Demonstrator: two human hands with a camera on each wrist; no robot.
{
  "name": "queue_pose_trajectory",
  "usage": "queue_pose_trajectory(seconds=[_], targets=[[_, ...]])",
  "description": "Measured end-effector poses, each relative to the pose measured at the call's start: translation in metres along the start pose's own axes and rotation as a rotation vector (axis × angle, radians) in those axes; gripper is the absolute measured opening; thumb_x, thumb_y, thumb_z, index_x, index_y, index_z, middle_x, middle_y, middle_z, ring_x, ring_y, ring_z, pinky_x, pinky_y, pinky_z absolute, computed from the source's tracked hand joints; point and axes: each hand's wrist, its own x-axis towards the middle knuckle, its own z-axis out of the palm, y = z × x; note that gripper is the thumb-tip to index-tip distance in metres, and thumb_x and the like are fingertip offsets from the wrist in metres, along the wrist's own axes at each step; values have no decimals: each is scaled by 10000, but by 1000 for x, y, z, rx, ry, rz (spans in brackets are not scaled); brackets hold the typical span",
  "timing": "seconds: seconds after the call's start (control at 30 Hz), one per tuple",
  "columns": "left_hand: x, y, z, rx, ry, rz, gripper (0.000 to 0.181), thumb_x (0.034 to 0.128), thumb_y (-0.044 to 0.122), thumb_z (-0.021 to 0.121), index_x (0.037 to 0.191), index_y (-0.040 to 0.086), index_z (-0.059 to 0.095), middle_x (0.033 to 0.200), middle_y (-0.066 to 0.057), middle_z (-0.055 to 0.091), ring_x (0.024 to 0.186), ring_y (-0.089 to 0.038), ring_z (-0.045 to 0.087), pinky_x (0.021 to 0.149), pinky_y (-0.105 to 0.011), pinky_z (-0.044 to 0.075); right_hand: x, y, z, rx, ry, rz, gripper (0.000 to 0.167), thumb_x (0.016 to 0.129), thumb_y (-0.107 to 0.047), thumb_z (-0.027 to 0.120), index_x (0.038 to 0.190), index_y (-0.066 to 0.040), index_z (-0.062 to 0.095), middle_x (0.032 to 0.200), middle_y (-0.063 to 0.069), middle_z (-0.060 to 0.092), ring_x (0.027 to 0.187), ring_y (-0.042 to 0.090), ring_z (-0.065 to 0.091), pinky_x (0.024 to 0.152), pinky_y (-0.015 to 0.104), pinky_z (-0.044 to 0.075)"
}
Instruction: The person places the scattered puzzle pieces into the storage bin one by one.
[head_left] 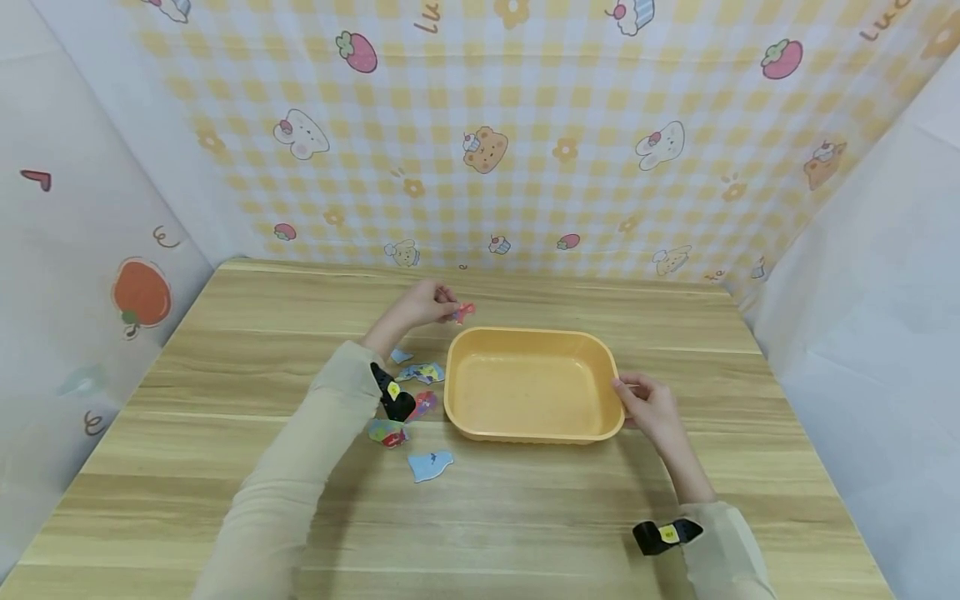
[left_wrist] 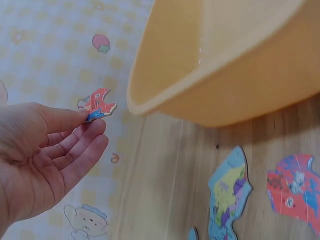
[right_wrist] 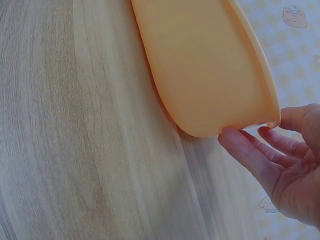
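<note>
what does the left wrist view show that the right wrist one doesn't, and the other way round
Only the left wrist view shows the left hand pinching a small red piece, and pieces lying on the table, among them a yellow and purple one and a larger red one.

Only the right wrist view shows the right hand, gripping one end of the tray.

Both show part of the tray, the wooden tabletop and the checked cloth.

Left fingers (left_wrist: 84, 159) and right fingers (right_wrist: 250, 156) in pinches
</note>
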Motion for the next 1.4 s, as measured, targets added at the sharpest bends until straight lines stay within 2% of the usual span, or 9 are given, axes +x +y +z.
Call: queue_pose_trajectory(seconds=[0.17, 0.37, 0.47, 0.6, 0.7, 0.83, 0.93, 1.17, 1.4], targets=[[4, 13, 11, -30, -25, 25, 259, 905, 65, 529, 1101, -102, 503, 948, -192, 587, 956, -388, 597, 865, -420, 504, 0, 1, -1, -1, 4, 0, 445, 929, -257, 511, 1192, 102, 504, 1071, 322, 589, 689, 100, 654, 603, 289, 558], [8, 28, 23, -7, -54, 55, 248, 898, 60, 541, 1090, -97, 544, 930, -189, 608, 752, -185, 605, 796, -354, 537, -2, -1, -1, -10, -9, -6, 443, 935, -257, 500, 1208, 93, 494, 1110, 335, 567, 726, 178, 675, 613, 280, 558], [11, 33, 30, 10, -69, 63, 233, 895, 74, 553, 1071, -77, 565, 921, -176, 619, 724, -151, 595, 749, -309, 545, -2, 0, -1, -26, -16, -8, 439, 935, -261, 501, 1206, 85, 498, 1111, 331, 566, 751, 197, 673, 616, 279, 558], [16, 38, 39, 13, -93, 72, 218, 894, 87, 558, 1055, -59, 572, 880, -138, 614, 753, -190, 608, 738, -308, 545, -2, 0, -1, -11, -15, -27, 466, 923, -292, 518, 1182, 95, 509, 1060, 316, 591, 727, 159, 664, 601, 284, 558], [20, 42, 47, 11, -109, 75, 217, 895, 90, 557, 1053, -58, 576, 856, -123, 606, 814, -260, 625, 778, -357, 539, -3, 0, -1, 28, -4, -47, 478, 908, -303, 542, 1150, 109, 521, 997, 294, 616, 680, 130, 654, 575, 288, 556], [22, 49, 58, 8, -131, 73, 222, 898, 90, 553, 1061, -61, 573, 878, -144, 609, 906, -335, 627, 819, -395, 526, -3, 1, 0, 26, -11, -39, 460, 916, -288, 530, 1164, 99, 517, 1033, 309, 599, 696, 139, 660, 591, 293, 558], [23, 54, 66, 13, -152, 77, 218, 900, 80, 547, 1061, -65, 568, 920, -177, 615, 931, -356, 623, 828, -398, 523, -1, 2, 0, 1, -22, -17, 453, 932, -279, 504, 1202, 85, 499, 1103, 329, 568, 728, 139, 664, 621, 288, 558], [26, 63, 83, 54, -193, 129, 166, 885, 63, 566, 984, -67, 595, 923, -209, 646, 907, -351, 636, 816, -404, 527, 0, 2, 0, 1, -3, -1, 435, 934, -272, 501, 1200, 72, 510, 1096, 317, 578, 703, 104, 650, 608, 275, 557], [27, 70, 98, 78, -245, 126, 158, 872, 71, 589, 965, -55, 605, 918, -219, 664, 901, -354, 646, 791, -384, 537, 1, 6, 1, 17, -12, -15, 438, 935, -259, 501, 1203, 87, 497, 1096, 331, 569, 712, 159, 667, 611, 291, 559]])
